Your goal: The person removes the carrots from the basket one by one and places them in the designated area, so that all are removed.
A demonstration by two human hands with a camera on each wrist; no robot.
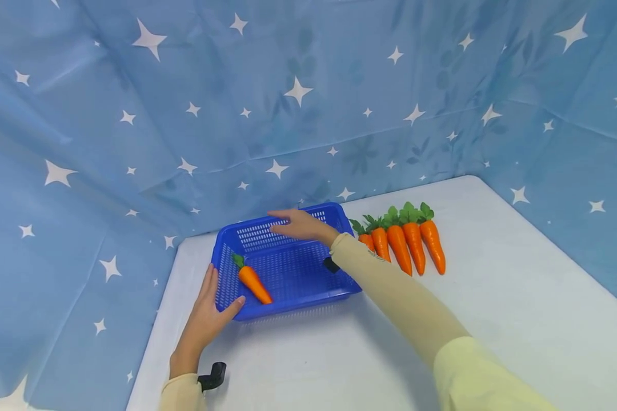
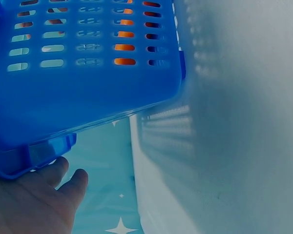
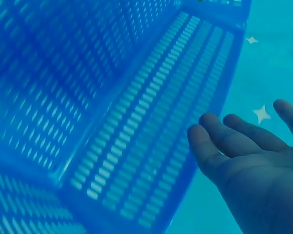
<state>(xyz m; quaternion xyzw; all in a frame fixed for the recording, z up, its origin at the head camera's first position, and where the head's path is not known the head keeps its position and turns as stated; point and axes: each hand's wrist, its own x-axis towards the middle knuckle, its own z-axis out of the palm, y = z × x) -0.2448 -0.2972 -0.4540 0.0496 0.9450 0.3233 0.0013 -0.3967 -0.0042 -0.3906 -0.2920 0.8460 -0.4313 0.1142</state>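
A blue plastic basket (image 1: 293,305) with slotted walls stands on the white table. One orange carrot (image 1: 255,283) with a green top lies inside, toward its left front; slivers of orange show through the slots in the left wrist view. At the basket's left front corner is my left hand (image 1: 205,314), fingers extended along the outside and thumb at the front rim. In the left wrist view that hand (image 2: 44,197) lies by the rim. My right hand (image 1: 300,224) reaches across the basket to its far side, fingers loosely straight, holding nothing. The right wrist view shows this hand (image 3: 254,161) beside the rim.
Several carrots (image 1: 400,245) with leafy tops lie in a row right of the basket, partly hidden by the right sleeve (image 1: 391,285). Blue star-patterned cloth (image 1: 298,137) stands behind the white table (image 1: 519,297) and along its sides.
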